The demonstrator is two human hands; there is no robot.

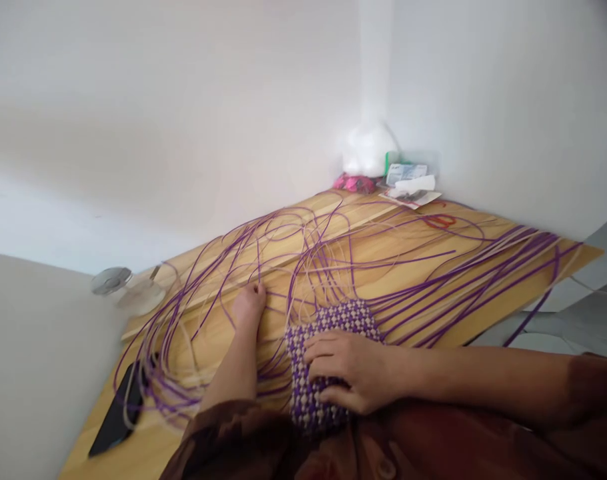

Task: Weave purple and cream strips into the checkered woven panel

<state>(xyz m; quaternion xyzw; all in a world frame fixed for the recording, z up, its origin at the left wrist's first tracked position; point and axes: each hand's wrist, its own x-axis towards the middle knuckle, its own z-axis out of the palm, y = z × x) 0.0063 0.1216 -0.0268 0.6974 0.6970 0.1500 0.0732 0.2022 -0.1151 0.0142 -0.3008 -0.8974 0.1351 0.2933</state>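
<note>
A woven panel [351, 319] in purple and beige checks lies at the table's near edge, close to my body. Long purple and beige strands [423, 303] fan out from its sides and far edge. My right hand [351, 367] rests flat on the panel, fingers spread and covering part of the weave. Left of the panel, my left hand [250, 303] is closed in a pinch on one purple strand [258, 257], whose free end sticks up past the fingers. The panel's lower edge is partly hidden by my right hand and clothing.
A black phone [116, 413] lies at the left, partly under looped strands. In the far corner of the wooden table [383, 283] are a pink bundle [356, 183], papers [411, 195] and a white object [361, 152]. An orange-red coil [439, 221] sits nearby. Walls border the table's far sides.
</note>
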